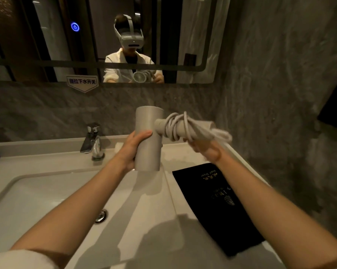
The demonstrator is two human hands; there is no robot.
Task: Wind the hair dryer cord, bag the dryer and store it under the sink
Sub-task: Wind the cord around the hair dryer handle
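A pale grey hair dryer [147,125] is held up over the back of the white sink counter [156,220]. My left hand [133,147] grips its upright barrel. The handle points right, with the white cord [175,126] looped around it in several turns. My right hand [201,147] is under the handle's end and holds the loose part of the cord, which hangs in a bundle to the right. A flat black dryer bag [216,202] with gold print lies on the counter at the right, below my right forearm.
A chrome faucet [92,140] stands behind the basin [27,200], whose drain [101,216] shows at the centre. A mirror [105,35] hangs above the grey stone wall. A dark object [336,105] hangs on the right wall.
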